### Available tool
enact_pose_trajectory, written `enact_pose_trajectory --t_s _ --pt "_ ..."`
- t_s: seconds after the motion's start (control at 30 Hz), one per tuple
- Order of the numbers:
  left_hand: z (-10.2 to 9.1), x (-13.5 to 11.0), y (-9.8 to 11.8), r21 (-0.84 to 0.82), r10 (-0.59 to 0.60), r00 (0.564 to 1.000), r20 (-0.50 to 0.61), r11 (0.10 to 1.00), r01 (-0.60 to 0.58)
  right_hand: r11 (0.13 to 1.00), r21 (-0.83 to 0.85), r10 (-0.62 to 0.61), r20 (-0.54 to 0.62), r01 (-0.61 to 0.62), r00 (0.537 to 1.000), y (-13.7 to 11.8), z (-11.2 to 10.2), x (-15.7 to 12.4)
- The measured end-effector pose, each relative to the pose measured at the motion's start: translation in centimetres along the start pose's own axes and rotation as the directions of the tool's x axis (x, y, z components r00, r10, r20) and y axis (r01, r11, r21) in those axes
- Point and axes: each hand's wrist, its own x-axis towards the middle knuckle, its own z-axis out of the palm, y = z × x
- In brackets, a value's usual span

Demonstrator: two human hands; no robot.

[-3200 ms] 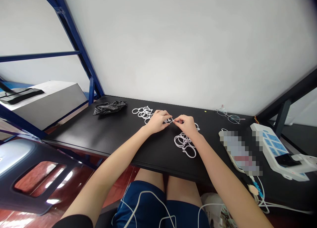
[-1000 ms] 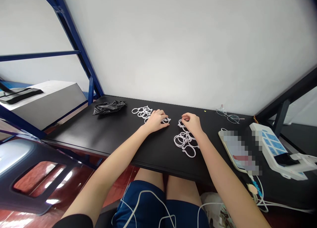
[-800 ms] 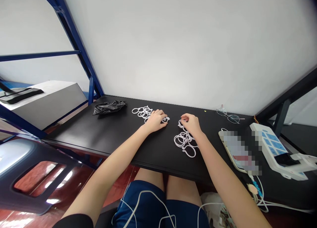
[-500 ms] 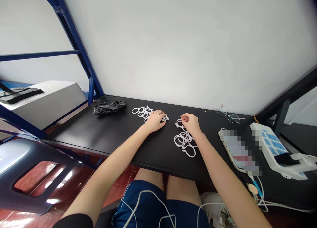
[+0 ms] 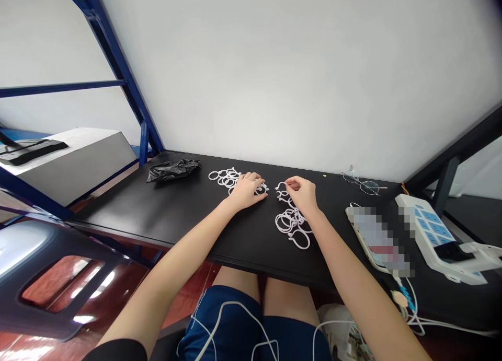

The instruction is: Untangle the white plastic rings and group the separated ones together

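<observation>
Several white curtain rings [image 5: 226, 179] lie in a loose pile on the black table [image 5: 176, 209]. My left hand [image 5: 248, 189] rests flat over the right side of that pile with its fingers spread, hiding some rings. To the right, my right hand [image 5: 301, 193] pinches one white curtain ring [image 5: 281, 185] between thumb and fingertips, part of it behind the fingers. Just below it is a second heap of white curtain rings [image 5: 288, 222], partly covered by the right hand and wrist.
A crumpled black plastic bag [image 5: 174, 170] lies at the back left. On the right are eyeglasses [image 5: 368, 187], a phone [image 5: 376, 241] on a cable and a white power strip [image 5: 435, 230]. White cables [image 5: 223, 309] cross my lap.
My right hand has risen slightly away from the right heap, and the ring in its fingertips now shows above the others. The left hand has barely moved; its thumb reaches a little farther right.
</observation>
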Motion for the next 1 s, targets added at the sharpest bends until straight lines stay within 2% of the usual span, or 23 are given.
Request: enact_pose_trajectory --t_s 0.2,0.33,0.5,0.67,0.83,0.93,1.0 --pt "-0.8 0.2 1.2 -0.119 0.134 0.983 -0.123 0.982 -0.148 0.991 0.100 -0.097 0.045 0.092 0.994 -0.4 0.8 -0.5" --pt "-0.9 0.2 1.5 -0.118 0.177 0.973 -0.149 0.974 -0.195 0.987 0.114 -0.118 0.063 0.110 0.991 -0.4 1.0 -0.6" --pt "-0.5 0.3 1.3 -0.097 0.191 0.975 -0.113 0.975 -0.202 0.987 0.088 -0.143 0.059 0.138 0.988 -0.3 0.9 -0.5" --pt "-0.4 0.3 1.2 -0.072 0.191 0.972 -0.136 0.977 -0.202 0.991 0.069 -0.124 0.087 0.118 0.989 -1.0 0.7 -0.6" --pt "-0.5 0.3 1.2 -0.073 0.183 0.974 -0.135 0.978 -0.194 0.968 0.185 -0.205 0.179 0.171 0.962 -2.1 0.6 -0.9" --pt "-0.4 0.3 1.2 -0.085 0.164 0.978 -0.128 0.981 -0.176 0.961 0.224 -0.217 0.243 0.163 0.945 -2.3 0.7 -1.0" --pt "-0.4 0.3 1.2 -0.092 0.166 0.978 -0.126 0.980 -0.178 0.960 0.237 -0.209 0.243 0.151 0.947 -2.1 0.8 -1.1"
